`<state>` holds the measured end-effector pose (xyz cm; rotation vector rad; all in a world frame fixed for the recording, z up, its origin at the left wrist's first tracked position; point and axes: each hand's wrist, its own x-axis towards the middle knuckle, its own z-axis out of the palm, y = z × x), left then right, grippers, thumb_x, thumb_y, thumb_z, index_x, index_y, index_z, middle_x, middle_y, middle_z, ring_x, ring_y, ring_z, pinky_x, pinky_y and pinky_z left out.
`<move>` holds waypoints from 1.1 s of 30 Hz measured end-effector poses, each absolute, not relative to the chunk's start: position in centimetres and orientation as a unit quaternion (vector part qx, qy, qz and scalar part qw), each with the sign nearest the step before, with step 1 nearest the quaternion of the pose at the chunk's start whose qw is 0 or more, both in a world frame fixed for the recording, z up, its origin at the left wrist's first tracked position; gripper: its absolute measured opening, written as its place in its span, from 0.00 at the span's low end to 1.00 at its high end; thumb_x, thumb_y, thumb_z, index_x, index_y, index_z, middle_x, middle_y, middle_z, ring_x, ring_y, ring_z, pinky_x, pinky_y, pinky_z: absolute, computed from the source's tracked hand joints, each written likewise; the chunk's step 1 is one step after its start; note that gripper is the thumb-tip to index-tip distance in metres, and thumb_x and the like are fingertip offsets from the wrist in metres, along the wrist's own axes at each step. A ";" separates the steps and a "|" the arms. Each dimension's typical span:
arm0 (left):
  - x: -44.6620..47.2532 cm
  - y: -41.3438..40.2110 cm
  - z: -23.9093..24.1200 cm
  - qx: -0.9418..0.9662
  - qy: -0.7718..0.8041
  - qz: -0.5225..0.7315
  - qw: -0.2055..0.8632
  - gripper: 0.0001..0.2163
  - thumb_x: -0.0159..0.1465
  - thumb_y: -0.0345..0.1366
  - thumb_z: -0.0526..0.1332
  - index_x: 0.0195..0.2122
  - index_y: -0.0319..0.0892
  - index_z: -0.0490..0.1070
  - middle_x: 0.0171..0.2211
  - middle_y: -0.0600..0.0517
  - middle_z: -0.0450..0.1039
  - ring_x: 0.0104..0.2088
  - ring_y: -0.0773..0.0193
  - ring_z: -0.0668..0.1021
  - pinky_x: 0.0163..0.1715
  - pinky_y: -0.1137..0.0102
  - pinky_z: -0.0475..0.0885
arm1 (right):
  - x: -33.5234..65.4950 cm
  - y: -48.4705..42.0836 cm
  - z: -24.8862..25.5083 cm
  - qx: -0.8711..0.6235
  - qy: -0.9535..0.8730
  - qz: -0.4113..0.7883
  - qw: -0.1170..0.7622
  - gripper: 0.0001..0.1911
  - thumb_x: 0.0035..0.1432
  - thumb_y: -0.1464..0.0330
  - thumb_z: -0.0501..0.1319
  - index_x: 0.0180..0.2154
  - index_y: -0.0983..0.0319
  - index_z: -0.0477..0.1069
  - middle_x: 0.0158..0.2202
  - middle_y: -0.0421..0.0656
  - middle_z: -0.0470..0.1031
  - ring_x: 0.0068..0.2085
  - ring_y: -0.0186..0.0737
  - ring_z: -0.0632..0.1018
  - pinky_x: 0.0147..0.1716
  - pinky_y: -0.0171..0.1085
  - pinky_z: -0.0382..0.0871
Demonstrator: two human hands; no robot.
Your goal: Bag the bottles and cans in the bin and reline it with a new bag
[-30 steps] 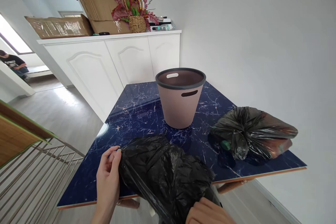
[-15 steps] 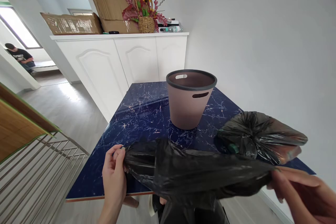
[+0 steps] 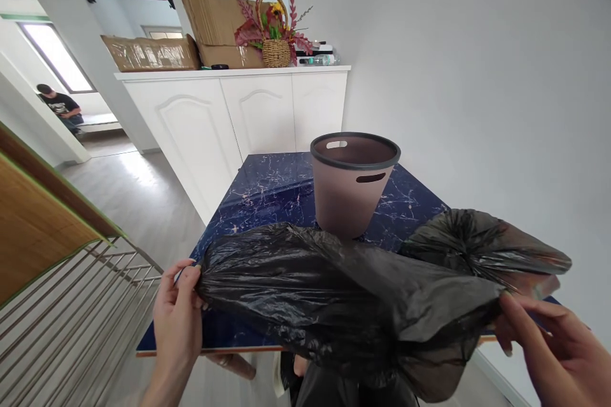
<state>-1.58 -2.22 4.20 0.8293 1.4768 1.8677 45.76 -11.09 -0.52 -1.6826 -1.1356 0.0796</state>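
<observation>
A crumpled black plastic bag (image 3: 334, 292) is stretched wide between my two hands above the near edge of a dark blue marble table (image 3: 272, 184). My left hand (image 3: 177, 321) pinches the bag's left end with closed fingers. My right hand (image 3: 548, 343) pinches its right end at the lower right. Behind the bag stands an empty pinkish-brown bin (image 3: 352, 184) with a dark rim and slot handles. A second black bag (image 3: 482, 248), tied and filled, lies on the table's right side.
White cabinets (image 3: 238, 114) stand behind the table, carrying cardboard boxes (image 3: 153, 53) and a wicker flower basket (image 3: 275, 44). A metal rack (image 3: 71, 311) and a wooden panel (image 3: 38, 222) are at the left. A person (image 3: 60, 105) sits in the far left room. A white wall runs along the right.
My hands have pulled apart, spreading the black bag from a bunched heap into a wide stretch. My left hand moved left, my right hand came up at the right. The view shifted slightly.
</observation>
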 end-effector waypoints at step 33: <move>3.0 -5.6 18.0 0.683 0.563 0.308 0.349 0.22 0.71 0.63 0.57 0.39 0.47 0.68 0.16 0.63 0.54 0.16 0.69 0.57 0.16 0.76 0.50 | 29.0 -8.8 9.9 -0.289 -0.873 -0.015 0.394 0.23 0.72 0.78 0.57 0.66 0.61 0.65 0.64 0.49 0.75 0.67 0.47 0.71 0.66 0.47 0.67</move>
